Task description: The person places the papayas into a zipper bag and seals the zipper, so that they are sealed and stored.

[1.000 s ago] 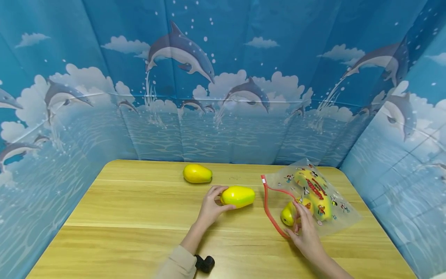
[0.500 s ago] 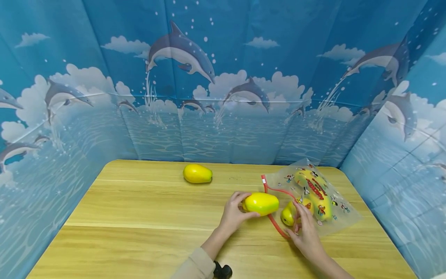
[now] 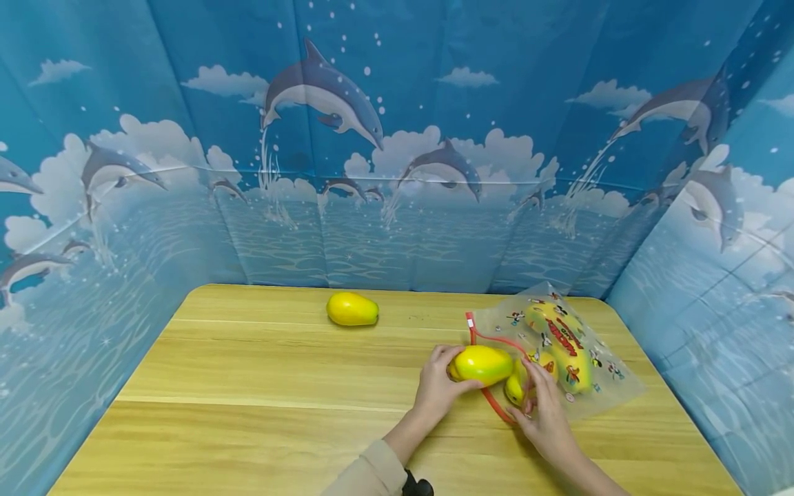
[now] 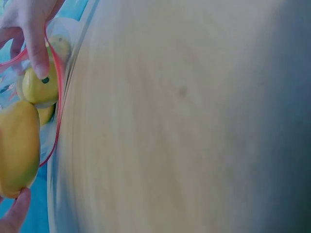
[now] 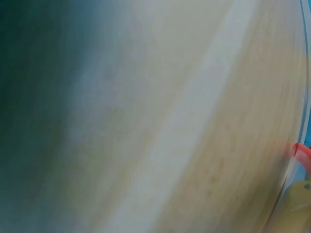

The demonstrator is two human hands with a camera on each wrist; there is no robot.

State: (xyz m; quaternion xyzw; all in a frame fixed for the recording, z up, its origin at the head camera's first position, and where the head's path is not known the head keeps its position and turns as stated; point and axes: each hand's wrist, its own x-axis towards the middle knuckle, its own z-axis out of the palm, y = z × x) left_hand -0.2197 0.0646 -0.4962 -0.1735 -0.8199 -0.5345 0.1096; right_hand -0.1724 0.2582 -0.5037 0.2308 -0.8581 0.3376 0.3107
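In the head view my left hand (image 3: 435, 387) grips a yellow-green papaya (image 3: 485, 365) by its left end, at the mouth of a clear printed bag (image 3: 598, 386) with a red rim (image 3: 495, 405). My right hand (image 3: 547, 420) pinches the near side of that mouth. Several fruits lie inside the bag, one (image 3: 515, 387) just within the opening, beside the held papaya. The left wrist view has the held papaya (image 4: 18, 148) close to the red rim (image 4: 59, 92), with fingers of the right hand (image 4: 34, 36) above. The right wrist view catches only the rim (image 5: 303, 154) and part of a fruit (image 5: 297, 199).
Another papaya (image 3: 352, 308) lies near the back edge of the wooden table (image 3: 248, 372). A dolphin-printed curtain (image 3: 384, 227) stands behind and along both sides. A black object (image 3: 417, 485) sits by the left sleeve at the bottom.
My left hand has carried the papaya rightward, from the middle of the table to over the bag's red rim. The right hand and the bag have hardly moved.
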